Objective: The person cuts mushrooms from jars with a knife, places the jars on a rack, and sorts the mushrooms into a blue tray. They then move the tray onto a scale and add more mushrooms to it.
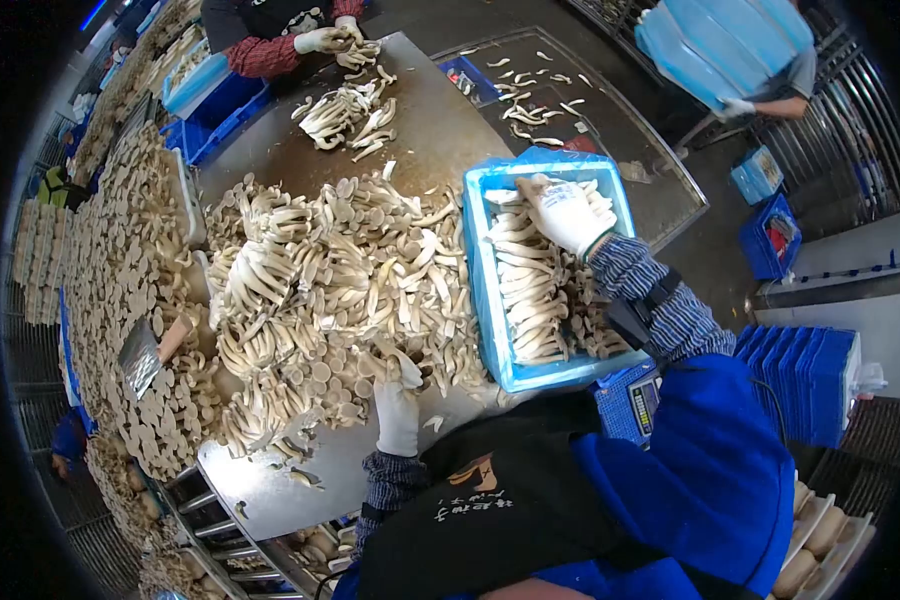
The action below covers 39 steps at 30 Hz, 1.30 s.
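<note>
A large heap of pale mushrooms covers the metal table. My left hand, in a white glove, is closed round a mushroom at the heap's near edge. To the right stands a blue crate lined with light blue plastic, holding rows of mushrooms with the stems side by side. My right hand, also gloved, reaches into the crate's far end, its fingers curled down onto mushrooms there; the fingertips are partly hidden.
Across the table, a co-worker's gloved hands hold mushrooms above a smaller pile. Another person at the upper right carries blue crates. Stacked blue crates stand at right, a knife with a wide blade at left.
</note>
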{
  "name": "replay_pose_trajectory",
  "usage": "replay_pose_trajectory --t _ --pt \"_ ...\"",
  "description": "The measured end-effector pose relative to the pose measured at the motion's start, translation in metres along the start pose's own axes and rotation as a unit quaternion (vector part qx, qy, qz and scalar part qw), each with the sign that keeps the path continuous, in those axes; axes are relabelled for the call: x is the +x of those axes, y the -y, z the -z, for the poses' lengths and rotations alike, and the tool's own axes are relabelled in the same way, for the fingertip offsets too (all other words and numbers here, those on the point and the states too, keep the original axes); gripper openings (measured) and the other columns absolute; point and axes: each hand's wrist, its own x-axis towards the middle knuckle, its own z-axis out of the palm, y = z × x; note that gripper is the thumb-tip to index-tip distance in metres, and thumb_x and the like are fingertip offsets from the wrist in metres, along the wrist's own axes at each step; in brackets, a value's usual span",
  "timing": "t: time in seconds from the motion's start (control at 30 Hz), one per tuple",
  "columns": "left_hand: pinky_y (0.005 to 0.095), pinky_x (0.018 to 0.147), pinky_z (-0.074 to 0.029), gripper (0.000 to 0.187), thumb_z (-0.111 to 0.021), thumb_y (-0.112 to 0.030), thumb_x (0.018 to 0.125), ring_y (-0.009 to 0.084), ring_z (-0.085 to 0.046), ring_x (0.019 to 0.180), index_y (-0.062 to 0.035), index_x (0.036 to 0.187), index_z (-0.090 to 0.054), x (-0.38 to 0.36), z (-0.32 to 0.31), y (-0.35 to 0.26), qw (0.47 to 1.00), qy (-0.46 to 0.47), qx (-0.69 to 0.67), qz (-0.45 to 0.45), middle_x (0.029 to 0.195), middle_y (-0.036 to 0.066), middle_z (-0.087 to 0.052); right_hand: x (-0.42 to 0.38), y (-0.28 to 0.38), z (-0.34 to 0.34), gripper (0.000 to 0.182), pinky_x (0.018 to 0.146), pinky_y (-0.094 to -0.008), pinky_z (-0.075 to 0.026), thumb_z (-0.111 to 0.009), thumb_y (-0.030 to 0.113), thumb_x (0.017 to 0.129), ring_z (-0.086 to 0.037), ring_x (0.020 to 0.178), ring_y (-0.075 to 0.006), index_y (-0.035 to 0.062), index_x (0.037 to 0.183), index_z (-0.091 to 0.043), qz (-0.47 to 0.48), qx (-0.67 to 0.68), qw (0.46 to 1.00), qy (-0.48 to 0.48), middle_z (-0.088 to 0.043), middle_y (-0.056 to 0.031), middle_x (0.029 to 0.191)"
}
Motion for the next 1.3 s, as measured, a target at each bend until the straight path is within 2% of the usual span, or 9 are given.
replay_pose_trajectory --t 0.07,0.2,0.47,0.53,0.83,0.97,1.0,1.1,1.3 --pt "0.029 0.081 -0.051 0.04 -0.039 0.004 0.099 0.0238 -0.061 0.084 0.0047 0.139 -0.044 -0.002 0.003 0.0 0.897 0.001 0.423 -0.125 0.104 0.018 -0.06 0.008 -0.004 -0.009 0.029 0.078 -0.0462 -0.051 -0.053 0.017 0.092 -0.064 0.094 -0.0347 -0.0015 0.115 -0.053 0.078 -0.078 0.991 0.074 -0.063 -0.0186 0.102" --pt "0.0318 0.079 -0.051 0.04 -0.038 0.004 0.099 0.0264 -0.06 0.083 0.0021 0.138 -0.047 0.002 -0.011 0.003 0.995 -0.068 0.058 -0.044 0.103 0.019 -0.061 0.007 0.0 -0.009 0.037 0.079 -0.046 -0.051 -0.059 0.024 0.09 -0.064 0.096 -0.0344 0.0048 0.121 -0.054 0.057 0.039 0.997 0.027 -0.064 -0.017 0.101" --pt "0.0279 0.076 -0.05 0.045 -0.04 -0.016 0.106 0.016 -0.057 0.083 0.0103 0.142 -0.035 0.008 -0.015 -0.013 0.993 -0.094 0.06 -0.042 0.1 0.013 -0.061 -0.006 0.027 0.005 0.041 0.083 -0.0422 -0.052 -0.062 0.034 0.091 -0.065 0.099 -0.0316 0.0089 0.122 -0.057 0.172 0.078 0.982 0.008 -0.067 -0.0131 0.104" --pt "0.0321 0.091 -0.05 0.041 -0.043 -0.023 0.106 0.0176 -0.061 0.108 -0.0035 0.142 -0.039 0.007 -0.012 -0.012 0.995 -0.02 -0.087 0.045 0.125 0.01 -0.058 -0.002 0.03 0.007 0.039 0.082 -0.0424 -0.053 -0.062 0.034 0.091 -0.066 0.094 -0.0331 0.0096 0.12 -0.058 0.074 0.124 0.983 0.109 -0.068 -0.0143 0.102" --pt "0.0298 0.088 -0.051 0.04 -0.048 -0.026 0.104 0.0162 -0.063 0.099 0.002 0.132 -0.045 0.001 -0.012 -0.012 0.998 -0.026 -0.056 0.011 0.107 0.008 -0.062 -0.015 0.026 -0.002 0.026 0.081 -0.0403 -0.051 -0.064 0.025 0.088 -0.064 0.098 -0.0313 0.0105 0.11 -0.066 0.075 0.149 0.986 0.009 -0.067 -0.0127 0.1" --pt "0.0285 0.084 -0.05 0.035 -0.052 -0.026 0.101 0.0147 -0.062 0.096 0.0 0.125 -0.053 -0.009 -0.035 -0.029 0.99 -0.045 -0.133 0.006 0.105 0.005 -0.063 -0.019 0.029 -0.027 0.029 0.113 -0.0495 -0.028 -0.062 0.028 0.089 -0.063 0.104 -0.0314 0.0117 0.114 -0.066 -0.001 0.055 0.998 0.016 -0.068 -0.013 0.106" --pt "0.028 0.084 -0.049 0.034 -0.053 -0.025 0.101 0.0138 -0.061 0.095 -0.0004 0.125 -0.054 -0.008 -0.031 -0.023 0.993 -0.028 -0.114 -0.013 0.105 0.005 -0.063 -0.021 0.028 -0.033 0.029 0.119 -0.0526 -0.007 -0.06 0.028 0.09 -0.065 0.099 -0.0343 0.0111 0.113 -0.066 -0.006 0.109 0.994 -0.014 -0.069 -0.0142 0.105" --pt "0.0275 0.084 -0.049 0.034 -0.059 -0.023 0.099 0.012 -0.061 0.095 -0.0013 0.125 -0.055 -0.008 -0.013 -0.008 0.987 -0.048 -0.154 -0.003 0.106 0.003 -0.063 -0.023 0.063 0.002 0.025 0.094 -0.0402 -0.051 -0.062 0.02 0.091 -0.068 0.083 -0.0293 0.0043 0.11 -0.065 -0.018 0.204 0.978 -0.025 -0.069 -0.0175 0.094" --pt "0.0292 0.084 -0.053 0.059 -0.065 -0.046 0.091 0.0142 -0.064 0.095 -0.0033 0.129 -0.05 -0.015 -0.03 -0.031 0.974 0.069 -0.213 -0.034 0.107 0.003 -0.062 -0.058 0.181 0.01 0.05 0.078 -0.0314 -0.058 -0.069 0.025 0.089 -0.066 0.083 -0.0193 0.0017 0.13 -0.053 0.076 0.561 0.807 0.168 -0.064 -0.0162 0.112"
